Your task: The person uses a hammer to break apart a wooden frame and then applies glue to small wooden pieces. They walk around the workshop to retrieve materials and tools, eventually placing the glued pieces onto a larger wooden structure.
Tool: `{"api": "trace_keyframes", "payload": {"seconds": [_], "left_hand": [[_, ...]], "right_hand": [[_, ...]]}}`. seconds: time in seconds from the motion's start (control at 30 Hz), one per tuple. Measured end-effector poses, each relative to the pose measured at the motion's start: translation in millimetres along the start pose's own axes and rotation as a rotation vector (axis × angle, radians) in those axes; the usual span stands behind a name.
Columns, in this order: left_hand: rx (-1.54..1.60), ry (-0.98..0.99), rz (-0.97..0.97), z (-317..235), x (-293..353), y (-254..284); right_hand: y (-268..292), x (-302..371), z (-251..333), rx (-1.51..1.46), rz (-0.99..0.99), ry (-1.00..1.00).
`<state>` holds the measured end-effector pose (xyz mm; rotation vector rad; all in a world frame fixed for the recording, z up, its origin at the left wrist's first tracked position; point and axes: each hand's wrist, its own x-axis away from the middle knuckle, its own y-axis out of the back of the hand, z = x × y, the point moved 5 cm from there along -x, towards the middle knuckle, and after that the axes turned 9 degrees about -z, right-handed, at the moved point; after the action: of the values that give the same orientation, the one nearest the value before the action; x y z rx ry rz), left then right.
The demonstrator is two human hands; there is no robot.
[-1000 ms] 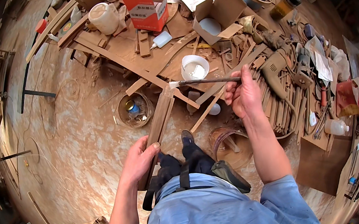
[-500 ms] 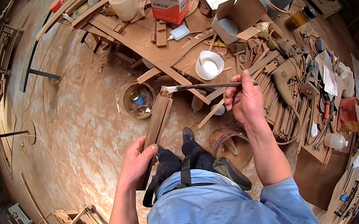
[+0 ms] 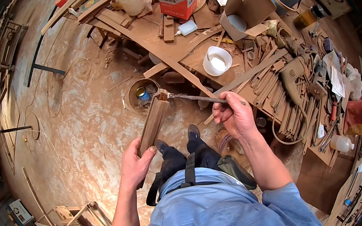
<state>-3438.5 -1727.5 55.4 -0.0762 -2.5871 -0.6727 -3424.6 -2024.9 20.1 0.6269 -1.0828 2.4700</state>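
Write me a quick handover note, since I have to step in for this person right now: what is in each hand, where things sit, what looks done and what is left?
Left hand: grips the lower end of a wooden strip, held slanted above the floor.
Right hand: closed on a brush handle; the bristle end touches the strip's upper end.
White bowl of pale liquid sits on the low workbench ahead; a white squeeze bottle lies farther back.
Done: brush has reached the strip's top end; how much is coated cannot be told.
Left: likely brushing along the rest of the strip.
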Motion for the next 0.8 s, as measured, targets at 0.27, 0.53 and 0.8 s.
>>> {"api": "trace_keyframes", "payload": {"seconds": [0.27,0.53,0.8], "left_hand": [[-0.454,-0.229,-0.244,-11.6,2.4,9.5],[-0.595,-0.353,-0.307,-21.7,8.4,10.9],[-0.658,-0.366,-0.351,-22.0,13.2,13.2]], "right_hand": [[0.6,15.3,12.9,0.183,0.056,0.273],[-9.8,21.9,12.5,0.411,0.081,0.326],[-20.2,25.4,17.0,0.537,0.083,0.35]]}}
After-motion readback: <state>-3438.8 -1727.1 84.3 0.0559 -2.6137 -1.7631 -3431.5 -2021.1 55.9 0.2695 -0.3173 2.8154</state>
